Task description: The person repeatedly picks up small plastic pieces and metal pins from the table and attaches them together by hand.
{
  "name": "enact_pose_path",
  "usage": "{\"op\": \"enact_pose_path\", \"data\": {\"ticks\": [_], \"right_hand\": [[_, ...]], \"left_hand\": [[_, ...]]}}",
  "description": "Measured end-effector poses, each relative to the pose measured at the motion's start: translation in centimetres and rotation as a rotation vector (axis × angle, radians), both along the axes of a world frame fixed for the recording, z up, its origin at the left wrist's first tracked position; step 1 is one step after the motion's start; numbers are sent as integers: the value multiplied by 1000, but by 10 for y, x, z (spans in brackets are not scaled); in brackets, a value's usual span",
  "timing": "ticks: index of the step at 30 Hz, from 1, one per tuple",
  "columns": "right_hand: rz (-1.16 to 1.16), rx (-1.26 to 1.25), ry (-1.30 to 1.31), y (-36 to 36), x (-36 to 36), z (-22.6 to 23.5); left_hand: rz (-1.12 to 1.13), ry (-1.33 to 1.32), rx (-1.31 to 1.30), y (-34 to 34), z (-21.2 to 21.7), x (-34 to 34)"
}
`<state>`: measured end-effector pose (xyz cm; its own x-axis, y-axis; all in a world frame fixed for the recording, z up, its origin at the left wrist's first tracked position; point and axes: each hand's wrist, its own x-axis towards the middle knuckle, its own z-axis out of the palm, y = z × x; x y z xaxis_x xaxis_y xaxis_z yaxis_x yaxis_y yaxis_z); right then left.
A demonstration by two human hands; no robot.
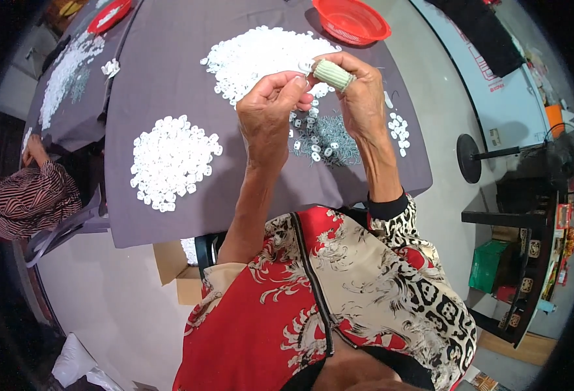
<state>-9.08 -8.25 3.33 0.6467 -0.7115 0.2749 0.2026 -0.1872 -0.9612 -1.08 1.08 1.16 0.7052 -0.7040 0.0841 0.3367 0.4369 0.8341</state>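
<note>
Above the far half of the table my two hands meet, fingertips almost touching. My right hand (365, 98) pinches a small white plastic piece (305, 67) and wears a pale green ribbed finger cover (333, 75). Close against that piece, my left hand (272, 104) has thumb and fingers pressed together; what they hold is too small to make out. Below the hands lies a heap of thin grey-green strips (336, 133) with several white pieces scattered on it. Behind them spreads a big pile of white pieces (261, 55).
Another pile of white pieces (173, 159) lies at the left, and a small group (399, 130) at the right. A red plastic basket (352, 23) stands at the far edge of the grey-covered table (163, 78). A person in a striped top (29, 199) sits at a neighbouring table.
</note>
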Motion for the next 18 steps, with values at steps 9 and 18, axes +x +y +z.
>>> {"op": "enact_pose_path", "data": {"ticks": [9, 18], "right_hand": [[-10, -127, 71, 4, -3, 4], [0, -208, 142, 0, -3, 0]], "left_hand": [[1, 0, 8, -1, -3, 1], [21, 5, -11, -1, -7, 4]]}}
